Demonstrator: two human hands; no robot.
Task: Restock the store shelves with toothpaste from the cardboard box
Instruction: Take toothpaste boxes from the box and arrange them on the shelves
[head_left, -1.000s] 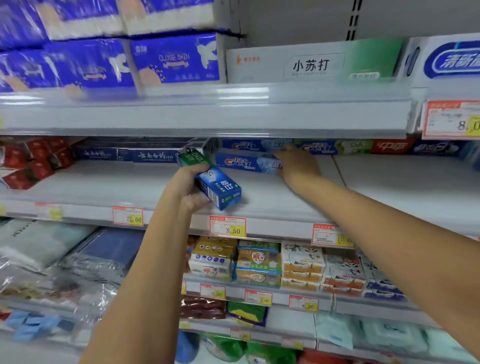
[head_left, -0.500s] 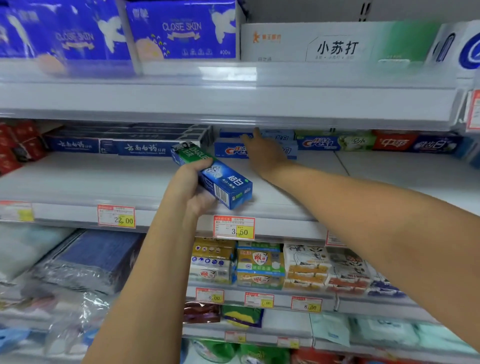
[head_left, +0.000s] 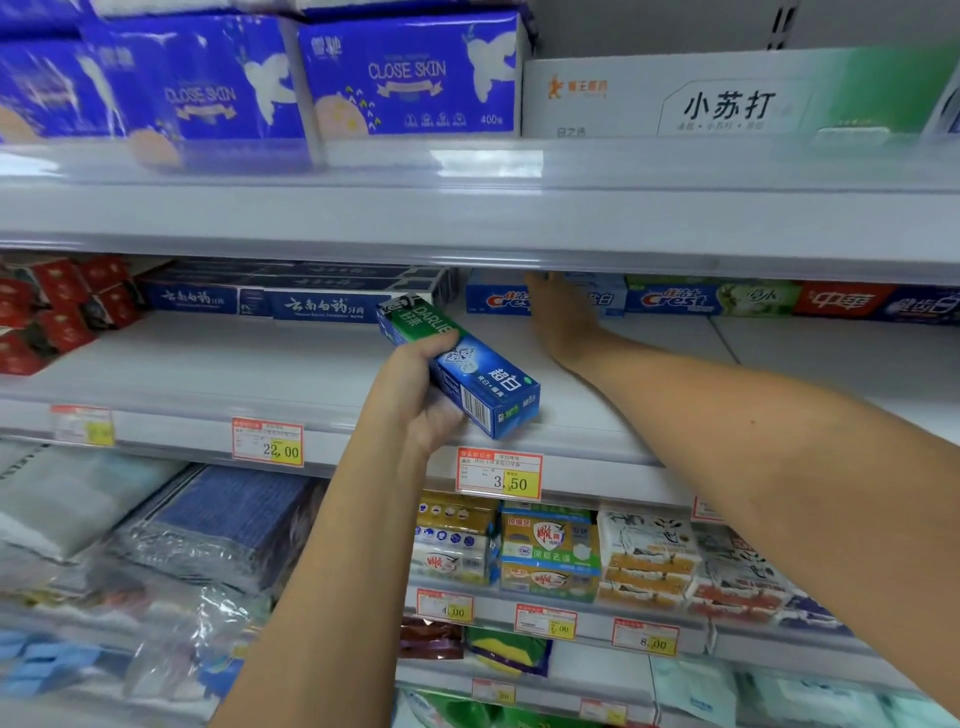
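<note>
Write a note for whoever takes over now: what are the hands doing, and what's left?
Left hand grips a blue-and-green cardboard toothpaste carton, tilted above the front of the white metal shelf.
Right hand, flat, touches the blue Crest toothpaste carton at the back.
Done: the Crest carton sits in the back row.
Left: shelve the held carton.
The cardboard supply box is out of view.

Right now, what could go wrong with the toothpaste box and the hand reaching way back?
The left hand grips the tilted toothpaste box with one end sticking out, so it might slip and fall. The right hand reaches to the back row under the upper shelf; it could knock the Crest box crooked.
</note>
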